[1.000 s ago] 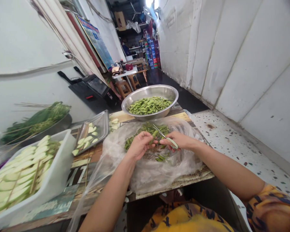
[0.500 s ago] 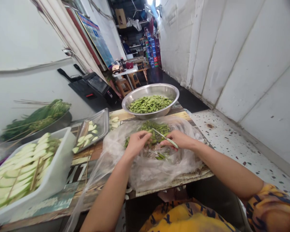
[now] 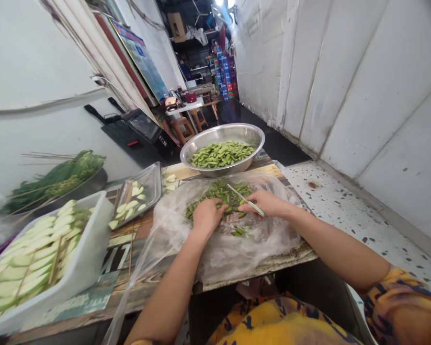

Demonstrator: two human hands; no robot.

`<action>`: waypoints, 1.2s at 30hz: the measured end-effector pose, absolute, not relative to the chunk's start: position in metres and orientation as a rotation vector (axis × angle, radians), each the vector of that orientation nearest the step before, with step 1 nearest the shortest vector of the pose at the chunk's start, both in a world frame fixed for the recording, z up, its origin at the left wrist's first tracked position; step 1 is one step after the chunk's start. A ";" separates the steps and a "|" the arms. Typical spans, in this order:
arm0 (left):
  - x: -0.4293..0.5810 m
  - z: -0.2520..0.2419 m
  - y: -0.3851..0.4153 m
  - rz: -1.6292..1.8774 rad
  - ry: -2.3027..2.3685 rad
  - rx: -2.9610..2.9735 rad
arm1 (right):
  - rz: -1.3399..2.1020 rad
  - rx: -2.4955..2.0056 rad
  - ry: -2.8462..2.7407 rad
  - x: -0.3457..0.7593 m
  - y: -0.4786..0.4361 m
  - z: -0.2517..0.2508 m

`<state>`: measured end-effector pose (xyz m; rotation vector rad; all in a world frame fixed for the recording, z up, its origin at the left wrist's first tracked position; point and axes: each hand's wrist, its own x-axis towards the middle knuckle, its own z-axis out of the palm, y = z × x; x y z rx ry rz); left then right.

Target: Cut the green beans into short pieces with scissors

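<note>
My right hand is closed on pale-handled scissors; their metal tip points away and to the left over green soybean pods. At the left side of these pods my left hand reaches down, thumb and fingers apart, touching them; its fingertips are partly hidden. The pods lie on a crumpled clear plastic bag spread over the table. A few loose pods rest nearer me on the plastic. Behind the bag stands a wide steel bowl with many pods inside.
To the left, a white bin holds skewered pale green slices. Behind it are a metal tray with cut pieces and a basin of leafy greens. The wooden-patterned table ends near my lap; a wall rises at right.
My left hand has moved down and slightly right, away from the scissors' tip and onto the pods. My right hand, still with the scissors, has shifted slightly up; the view shifts a little.
</note>
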<state>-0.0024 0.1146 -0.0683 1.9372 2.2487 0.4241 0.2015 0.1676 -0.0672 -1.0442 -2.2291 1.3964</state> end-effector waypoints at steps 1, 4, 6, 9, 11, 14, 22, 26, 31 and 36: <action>-0.004 -0.069 0.116 0.478 2.189 1.934 | 1.402 -1.038 -2.242 0.202 0.167 -0.066; -0.010 -0.070 0.118 0.774 2.044 1.794 | 1.447 -1.042 -2.240 0.202 0.164 -0.060; -0.012 -0.069 0.118 0.978 1.968 1.613 | 1.494 -1.053 -2.219 0.201 0.161 -0.057; -0.011 -0.067 0.117 1.104 1.822 1.442 | 1.571 -1.038 -2.208 0.201 0.159 -0.055; -0.009 -0.065 0.115 1.078 1.747 1.428 | 1.596 -1.006 -2.216 0.201 0.158 -0.055; -0.007 -0.062 0.112 1.016 1.680 1.452 | 1.579 -0.936 -2.253 0.202 0.159 -0.056; -0.011 -0.058 0.111 1.247 2.036 1.719 | 1.501 -0.978 -2.268 0.201 0.158 -0.053; -0.010 -0.058 0.109 1.273 2.132 1.852 | 1.476 -0.996 -2.303 0.200 0.157 -0.053; -0.007 -0.064 0.110 1.061 1.817 1.932 | 1.476 -0.981 -2.305 0.199 0.156 -0.052; -0.005 -0.071 0.111 0.949 1.799 1.961 | 1.333 -1.066 -2.397 0.197 0.155 -0.053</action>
